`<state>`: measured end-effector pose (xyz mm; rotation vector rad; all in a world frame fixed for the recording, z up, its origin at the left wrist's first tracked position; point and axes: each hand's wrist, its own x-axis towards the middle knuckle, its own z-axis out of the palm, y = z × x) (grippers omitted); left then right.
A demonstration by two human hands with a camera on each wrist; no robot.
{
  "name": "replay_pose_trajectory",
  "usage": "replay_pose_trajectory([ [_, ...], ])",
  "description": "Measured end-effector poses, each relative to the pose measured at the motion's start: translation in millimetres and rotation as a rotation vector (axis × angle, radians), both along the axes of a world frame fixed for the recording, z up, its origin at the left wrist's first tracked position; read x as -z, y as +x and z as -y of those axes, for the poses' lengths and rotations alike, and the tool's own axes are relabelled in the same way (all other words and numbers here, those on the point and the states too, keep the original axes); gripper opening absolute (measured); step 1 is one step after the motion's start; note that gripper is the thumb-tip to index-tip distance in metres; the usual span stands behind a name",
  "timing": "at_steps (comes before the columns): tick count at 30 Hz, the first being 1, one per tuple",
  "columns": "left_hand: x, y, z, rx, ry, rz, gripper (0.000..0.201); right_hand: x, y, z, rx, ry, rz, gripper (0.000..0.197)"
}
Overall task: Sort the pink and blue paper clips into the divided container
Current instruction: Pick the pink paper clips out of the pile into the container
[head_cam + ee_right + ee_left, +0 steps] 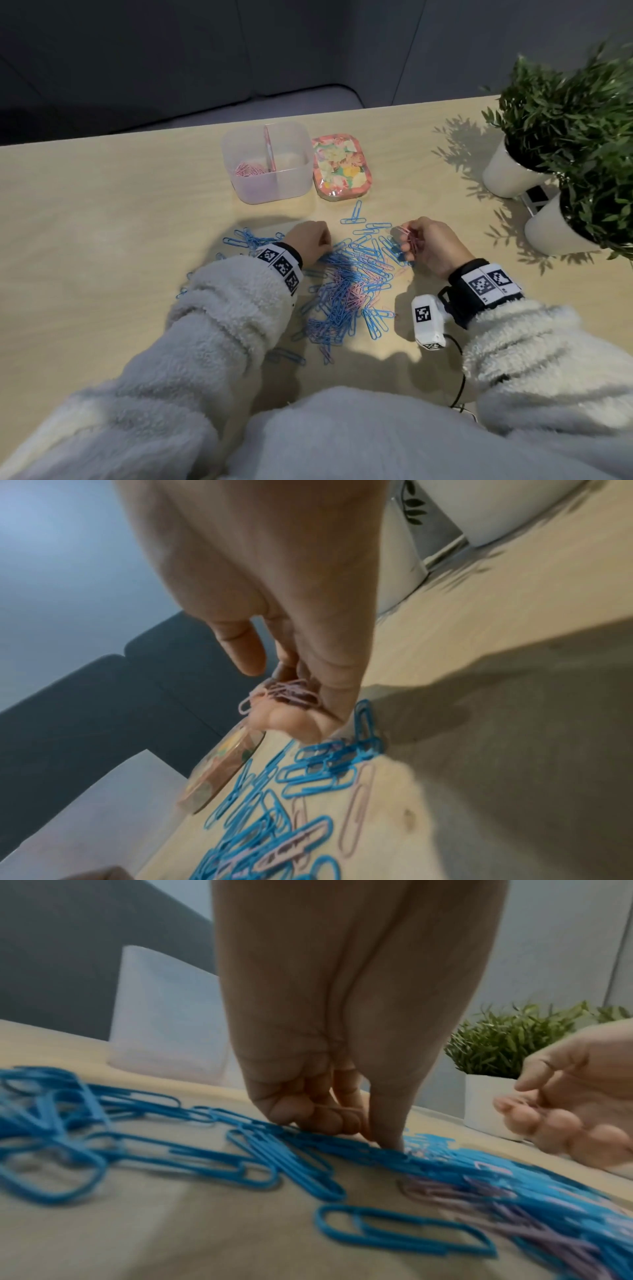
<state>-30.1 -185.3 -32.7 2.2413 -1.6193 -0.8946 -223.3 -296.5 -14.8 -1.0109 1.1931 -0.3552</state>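
A loose heap of blue and pink paper clips (pixel 346 284) covers the middle of the table. Behind it stands the translucent divided container (pixel 267 185), with pink clips (pixel 248 169) in its left compartment; the right one looks empty. My left hand (pixel 308 240) sits at the heap's upper left edge, fingers curled under and the thumb tip pressing on blue clips (pixel 240 1164); no clip shows inside that hand (pixel 369 1134). My right hand (pixel 428 246) hovers at the heap's upper right and grips a bunch of pink clips (pixel 287 693) in its curled fingers (pixel 308 723).
A floral tin (pixel 342 169) lies right of the container. Two white plant pots (pixel 510 171) (pixel 561 229) stand at the right edge, with a small dark device (pixel 536 198) between them. More blue clips (pixel 250 240) lie scattered left of my left hand.
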Motion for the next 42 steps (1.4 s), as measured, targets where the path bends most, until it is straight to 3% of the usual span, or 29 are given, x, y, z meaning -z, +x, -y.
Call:
replay_pose_trajectory([
  [2,-3,5,-3,-0.036,-0.006,-0.019,0.021,5,0,0,-0.041,-0.063,-0.056,0.034],
  [4,-6,4,-2,-0.067,-0.049,-0.019,0.019,11,2,-4,-0.131,-0.249,-0.163,0.035],
  [8,-5,-10,10,-0.021,-0.060,0.011,0.019,18,15,-11,-0.435,-0.512,-0.300,0.024],
  [11,-2,-12,16,-0.034,-0.035,0.059,0.017,19,19,-13,-0.662,-0.718,-0.527,0.009],
  [13,-2,-8,16,-0.094,-0.052,0.091,0.017,18,19,-16,-0.738,-0.806,-0.637,0.012],
  [17,-1,-5,14,-0.049,-0.117,0.106,0.018,21,18,-11,-0.667,-0.786,-0.635,0.009],
  [20,-1,-13,16,0.029,-0.123,0.078,0.016,20,16,-3,-0.569,-0.716,-0.611,0.019],
  [24,4,-22,19,0.017,-0.135,0.063,0.020,15,6,2,-0.460,-0.753,-0.645,0.008],
  [28,3,-24,21,0.004,-0.100,0.057,0.016,11,5,-11,-0.532,-0.803,-0.611,0.002],
  [34,-2,-17,17,0.015,-0.017,0.099,0.024,23,14,-16,-0.652,-0.753,-0.614,0.020],
  [37,-8,-8,11,-0.074,-0.075,-0.008,0.020,22,8,-6,-0.485,-0.674,-0.476,0.028],
  [42,-19,-3,10,-0.166,-0.105,-0.204,0.022,11,-16,11,-0.092,-0.396,-0.203,0.018],
])
